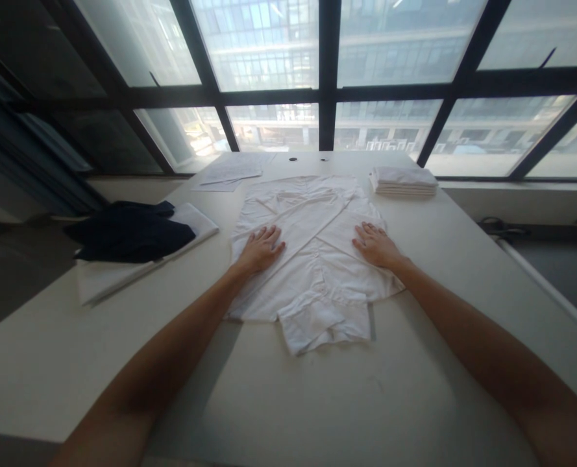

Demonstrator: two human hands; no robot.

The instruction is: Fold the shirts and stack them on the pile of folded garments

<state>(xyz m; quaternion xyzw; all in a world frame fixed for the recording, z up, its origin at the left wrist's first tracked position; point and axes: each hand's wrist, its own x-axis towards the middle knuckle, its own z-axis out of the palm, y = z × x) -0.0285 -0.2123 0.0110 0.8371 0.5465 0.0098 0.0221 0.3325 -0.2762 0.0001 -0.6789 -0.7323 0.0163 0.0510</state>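
Observation:
A white shirt (312, 259) lies spread on the white table, its collar end toward me and parts of it folded across one another. My left hand (261, 248) rests flat on the shirt's left side with the fingers spread. On the right side my right hand (376, 244) presses flat on the cloth, its fingers also apart. Neither hand grips anything. Creases run across the fabric between the hands, and a crumpled flap of the shirt sticks out at the near edge.
A stack of folded white cloth (404, 181) sits at the back right of the table (317, 402). Dark clothing (130, 230) lies on a white flat piece (117, 279) at the left. Sheets of paper (227, 172) are at the back left, before large windows.

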